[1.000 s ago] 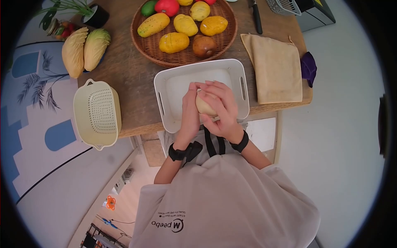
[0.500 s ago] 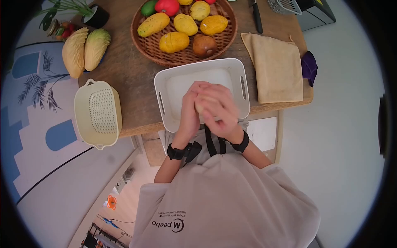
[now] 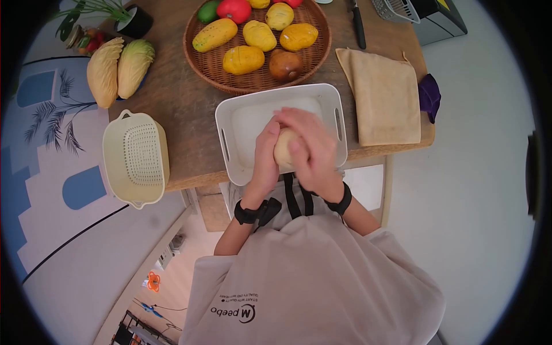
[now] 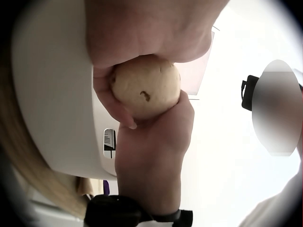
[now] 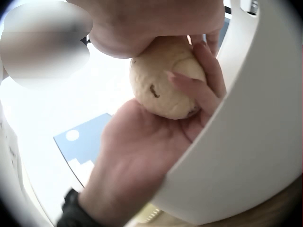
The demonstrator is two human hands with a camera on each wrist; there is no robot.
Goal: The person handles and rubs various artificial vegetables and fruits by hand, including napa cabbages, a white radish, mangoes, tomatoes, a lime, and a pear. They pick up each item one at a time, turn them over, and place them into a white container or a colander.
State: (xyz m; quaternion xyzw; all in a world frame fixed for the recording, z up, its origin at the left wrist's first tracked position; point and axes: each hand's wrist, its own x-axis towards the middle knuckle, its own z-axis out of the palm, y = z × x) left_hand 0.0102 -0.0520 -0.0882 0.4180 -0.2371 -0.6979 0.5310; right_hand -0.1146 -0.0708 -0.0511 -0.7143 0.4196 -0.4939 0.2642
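Over a table (image 3: pixel 192 135), at the near side of a white tub (image 3: pixel 244 122), the left hand (image 3: pixel 265 158) and right hand (image 3: pixel 315 146) curl round a pale ball (image 3: pixel 283 154), gripping it between them. The step in hand looks like rubbing or rolling it; the next move probably calls for turning it under even pressure. The table is scuffed brown wood; the tub, seemingly plastic, is a smooth rounded rectangle with slotted handles. The ball is cream, roundish and faintly lumpy, broken by a small brown mark (image 4: pixel 146 96).
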